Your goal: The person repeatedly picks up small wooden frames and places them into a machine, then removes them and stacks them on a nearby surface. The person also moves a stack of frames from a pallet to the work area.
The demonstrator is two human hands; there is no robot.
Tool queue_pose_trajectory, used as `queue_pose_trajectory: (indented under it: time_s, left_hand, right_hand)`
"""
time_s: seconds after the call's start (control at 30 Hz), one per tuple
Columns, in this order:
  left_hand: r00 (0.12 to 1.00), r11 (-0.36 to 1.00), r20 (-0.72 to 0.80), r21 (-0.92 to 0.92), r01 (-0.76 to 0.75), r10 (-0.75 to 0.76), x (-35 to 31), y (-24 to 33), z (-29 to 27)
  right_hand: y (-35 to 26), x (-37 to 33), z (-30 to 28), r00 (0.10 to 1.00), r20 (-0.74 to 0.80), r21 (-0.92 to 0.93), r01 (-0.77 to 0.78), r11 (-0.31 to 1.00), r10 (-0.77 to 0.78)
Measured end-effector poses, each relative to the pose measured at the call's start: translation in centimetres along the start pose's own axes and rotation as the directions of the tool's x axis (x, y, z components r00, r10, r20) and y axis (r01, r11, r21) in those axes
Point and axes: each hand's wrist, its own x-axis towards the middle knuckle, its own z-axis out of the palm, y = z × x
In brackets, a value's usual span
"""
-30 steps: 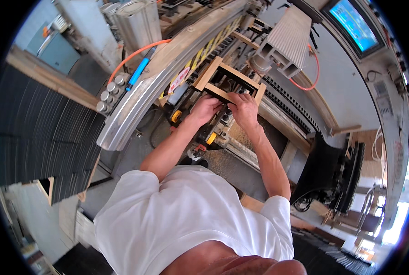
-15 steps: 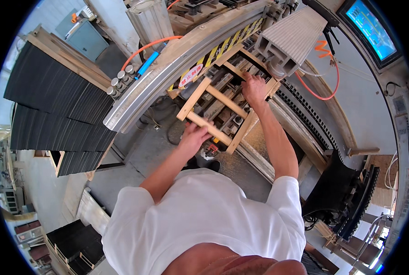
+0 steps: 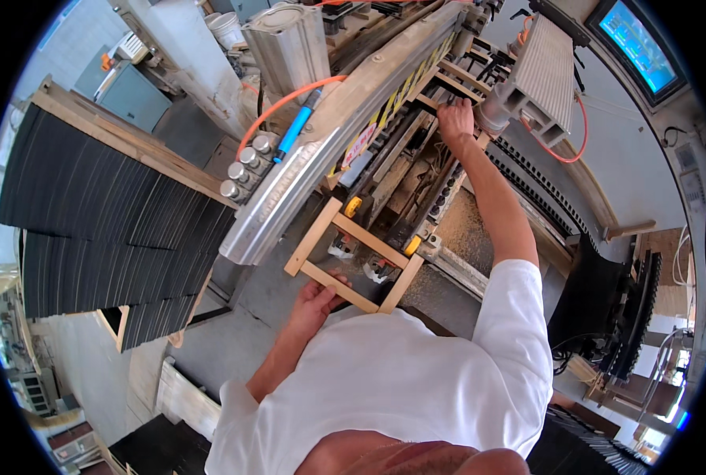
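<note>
My left hand (image 3: 315, 299) grips the near bar of a small light wooden frame (image 3: 351, 255), held close to my chest and below the long grey metal beam (image 3: 321, 150) of the machine. My right hand (image 3: 456, 120) is stretched far out into the machine, resting on wooden strips (image 3: 457, 79) that lie beside a ribbed grey block (image 3: 539, 63). Whether those fingers close on a strip is hidden from here.
Tall stacks of dark sheets on a wooden pallet (image 3: 100, 206) stand to the left. An orange hose (image 3: 286, 103) loops over the beam. A screen (image 3: 634, 36) glows at top right. More dark stacked parts (image 3: 598, 309) sit at the right.
My left hand has pulled the wooden frame down and toward my body. My right hand has let go of it and reached farther out into the machine.
</note>
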Motion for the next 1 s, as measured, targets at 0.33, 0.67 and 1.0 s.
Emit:
queue_pose_trajectory:
  time_s: [0.33, 0.67, 1.0]
  left_hand:
    - [0.996, 0.995, -0.083, -0.09, 0.034, -0.042, -0.8, 0.2, -7.6]
    - [0.965, 0.992, -0.261, -0.103, -0.066, 0.037, 1.7, -2.2, -9.8]
    - [0.822, 0.995, -0.564, 0.094, -0.038, 0.084, 3.7, -8.3, -8.6]
  right_hand:
    - [3.3, 6.2, 3.6, 0.991, 0.102, 0.143, -0.102, 0.984, 0.088]
    - [4.7, 7.7, 4.8, 0.985, 0.169, 0.333, -0.027, 0.943, -0.032]
    - [4.6, 6.7, 3.4, 0.988, 0.093, 0.297, 0.091, 0.951, -0.123]
